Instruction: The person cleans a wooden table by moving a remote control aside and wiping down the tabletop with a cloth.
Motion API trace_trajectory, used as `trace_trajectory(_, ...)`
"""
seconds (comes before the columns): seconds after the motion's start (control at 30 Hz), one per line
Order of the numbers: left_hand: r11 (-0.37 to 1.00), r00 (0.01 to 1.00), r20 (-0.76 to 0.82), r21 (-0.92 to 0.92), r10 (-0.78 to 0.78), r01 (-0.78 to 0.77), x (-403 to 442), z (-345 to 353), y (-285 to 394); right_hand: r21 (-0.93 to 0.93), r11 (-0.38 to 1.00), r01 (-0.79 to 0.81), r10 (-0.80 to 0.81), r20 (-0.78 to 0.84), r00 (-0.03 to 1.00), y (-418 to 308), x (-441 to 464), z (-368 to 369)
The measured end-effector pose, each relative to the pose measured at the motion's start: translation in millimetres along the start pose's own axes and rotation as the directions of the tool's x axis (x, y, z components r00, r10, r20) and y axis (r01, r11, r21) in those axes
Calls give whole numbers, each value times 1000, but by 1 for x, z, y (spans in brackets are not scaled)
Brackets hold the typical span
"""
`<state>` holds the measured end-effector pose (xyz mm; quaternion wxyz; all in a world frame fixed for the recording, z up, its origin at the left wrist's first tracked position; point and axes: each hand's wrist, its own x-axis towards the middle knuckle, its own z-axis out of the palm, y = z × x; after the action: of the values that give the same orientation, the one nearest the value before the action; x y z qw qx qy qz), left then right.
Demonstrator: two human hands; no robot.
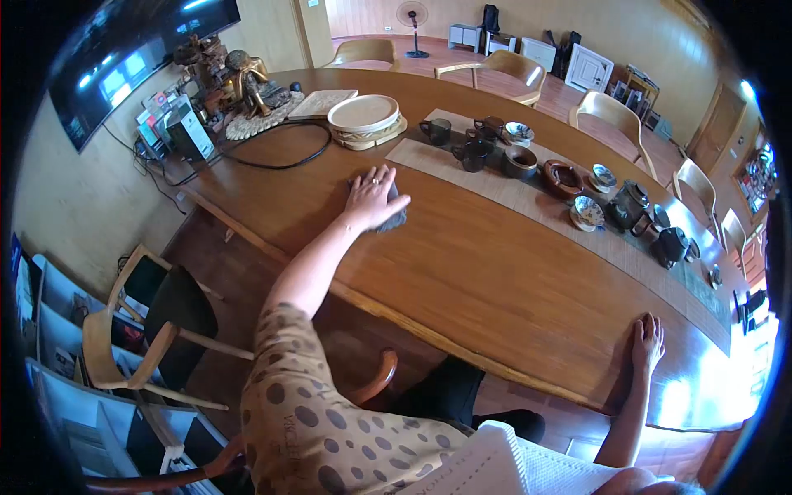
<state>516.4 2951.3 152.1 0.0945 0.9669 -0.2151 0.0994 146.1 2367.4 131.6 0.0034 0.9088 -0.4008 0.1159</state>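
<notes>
My left hand, with a ring on one finger, presses down on a dark grey cloth on the wooden table. The palm and fingers cover most of the cloth; its edges show below the thumb and at the left. Far to the right, my right hand rests on the tabletop near the front edge, fingers stretched out and holding nothing. Beyond my left hand stands a round cream tray on a woven base.
A long table runner carries dark mugs, a brown bowl, patterned bowls and dark teapots. A black cable loops near a bronze statue. A wooden chair stands at the left.
</notes>
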Motion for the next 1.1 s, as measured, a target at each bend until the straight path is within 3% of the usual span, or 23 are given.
trace_trajectory(0.07,986,993,-39,-122,108,-112,-45,-16,4,-8,1000,4,-4,8,1000,1,0,1)
trace_trajectory(0.13,987,990,-67,-97,125,-131,-78,-21,-11,-18,1000,2,-2,14,1000,3,3,4)
trace_trajectory(0.17,995,993,-56,28,101,-99,-88,-22,-25,-19,1000,-1,1,15,1000,3,4,4)
trace_trajectory(0.23,987,998,-50,153,-44,51,-106,-46,-45,-27,1000,-11,12,20,1000,3,3,4)
trace_trajectory(0.27,969,977,48,146,-207,198,-107,-66,-51,-27,1000,-8,9,20,1000,3,1,4)
trace_trajectory(0.3,933,943,-23,133,-333,333,-108,-55,-81,-29,1000,-4,4,18,1000,2,0,2)
trace_trajectory(0.33,932,929,-81,-3,-362,363,-105,-43,-122,-29,1000,2,-1,14,1000,0,1,0)
trace_trajectory(0.37,920,918,-144,77,-370,383,-100,-34,-155,-25,1000,12,-12,2,1000,2,2,3)
trace_trajectory(0.47,797,805,-130,116,-579,593,-70,-42,-176,-13,1000,27,-28,-28,999,7,6,8)
trace_trajectory(0.67,672,681,-183,121,-709,731,12,-25,-206,70,998,6,-5,-18,1000,-11,-1,-9)
trace_trajectory(0.9,655,664,-178,114,-726,747,22,-23,-197,39,999,-18,20,-72,997,-26,-11,-18)
trace_trajectory(1.03,752,758,-112,99,-642,651,0,-32,-154,57,998,-23,25,-44,999,-26,-11,-18)
trace_trajectory(1.1,850,856,-97,108,-507,516,-12,-24,-127,45,999,-22,24,-47,999,-23,-11,-15)
